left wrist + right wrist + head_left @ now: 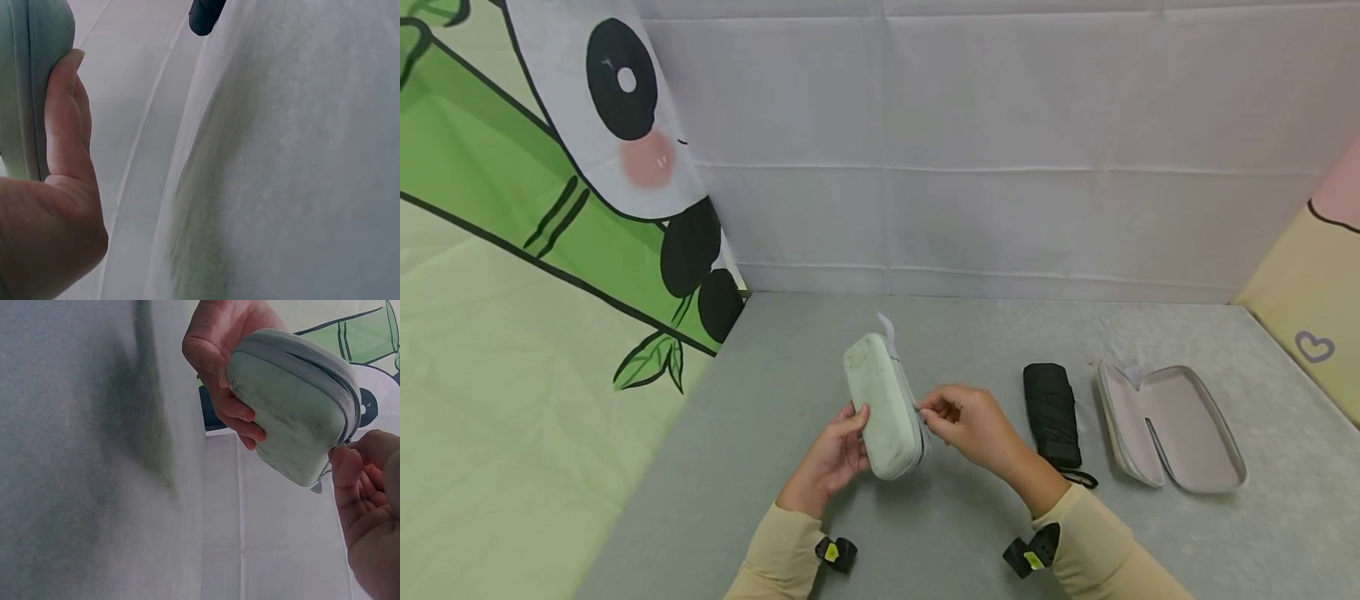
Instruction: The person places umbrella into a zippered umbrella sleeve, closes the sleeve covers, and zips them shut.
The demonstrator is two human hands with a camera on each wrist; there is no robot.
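A pale green zippered case (880,408) is held up above the grey table, tilted, with a light strap (886,325) at its far end. My left hand (837,454) grips it from the left side, thumb on the top face and fingers underneath. On the case's right side my right hand (966,421) pinches the zipper pull between thumb and forefinger. In the right wrist view the zipper (328,372) runs round the case's edge, and the fingertips (340,454) of my right hand meet it at the corner. The left wrist view shows only part of the case (37,81).
A folded black umbrella (1052,414) with a wrist loop lies right of my right hand. Farther right an open case (1198,429) with a pale pinkish lining lies spread on the grey table (790,358). A white cloth backdrop (985,150) hangs behind.
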